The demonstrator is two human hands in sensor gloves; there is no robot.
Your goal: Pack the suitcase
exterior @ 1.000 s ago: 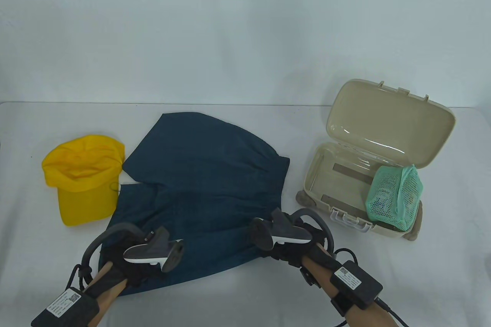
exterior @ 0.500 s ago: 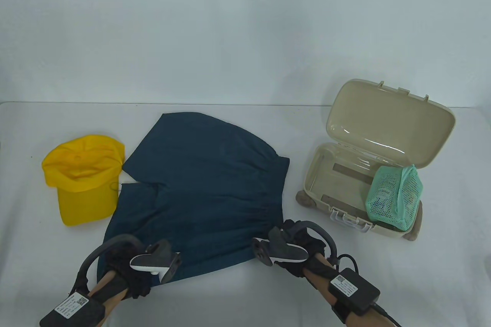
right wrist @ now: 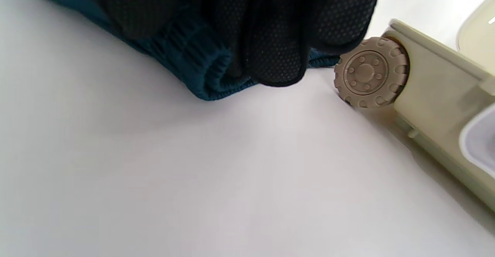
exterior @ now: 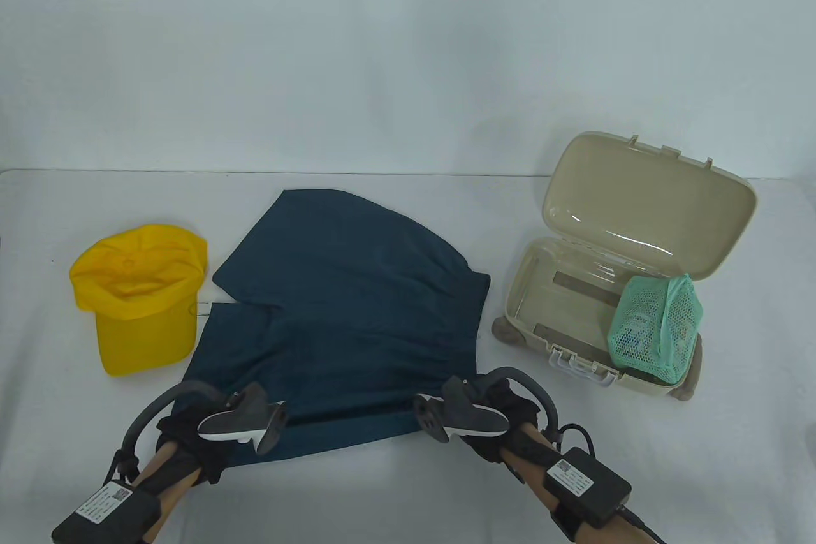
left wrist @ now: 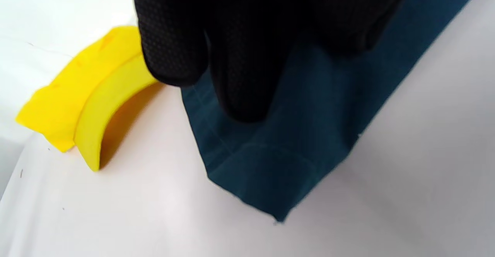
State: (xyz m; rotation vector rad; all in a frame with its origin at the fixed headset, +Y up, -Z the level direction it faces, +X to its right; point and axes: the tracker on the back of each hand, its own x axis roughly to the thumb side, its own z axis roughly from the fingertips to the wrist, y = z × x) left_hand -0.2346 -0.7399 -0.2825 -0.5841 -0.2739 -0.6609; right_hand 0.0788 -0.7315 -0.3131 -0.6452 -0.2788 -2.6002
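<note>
Dark blue shorts [exterior: 344, 308] lie spread on the white table. My left hand [exterior: 186, 437] grips their near left hem corner; in the left wrist view my fingers [left wrist: 239, 55] cover the cloth [left wrist: 294, 148]. My right hand [exterior: 510, 407] grips the near right corner, fingers [right wrist: 278, 36] curled over the elastic waistband [right wrist: 193, 59]. The beige suitcase [exterior: 517, 327] stands open at the right, with a green mesh bag [exterior: 656, 330] in its right end.
A yellow cap [exterior: 140, 295] lies left of the shorts and also shows in the left wrist view [left wrist: 85, 106]. A suitcase wheel [right wrist: 371, 73] sits close to my right fingers. The raised lid [exterior: 644, 206] leans back behind the case.
Both hands drew back toward me and then shifted a little, holding the shorts. The shorts slid slightly to the right and their near edge now lies flatter and straighter.
</note>
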